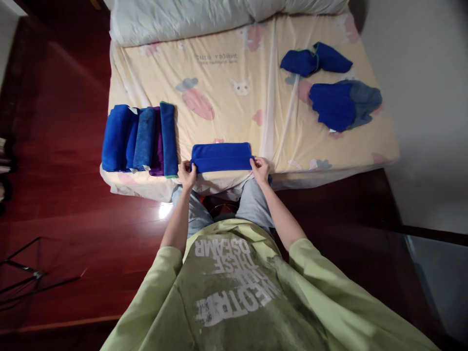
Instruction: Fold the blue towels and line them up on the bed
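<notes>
Blue folded towel point(221, 157) on bed point(226, 92), left hand point(186, 174) and right hand point(260, 169) fingers pinching its ends

Bed sheet point(234, 105): pale yellow, cartoon print of rabbits and carrots, covers the mattress. Row of folded towels point(141, 139) at the left near edge, mostly blue (one purple among them), packed side by side and touching. Two loose blue cloths point(316, 59) far right; just nearer lies a crumpled blue and grey heap point(345, 105). White pillow point(183, 19) along the far edge. Dark red wooden floor point(66, 195).
</notes>
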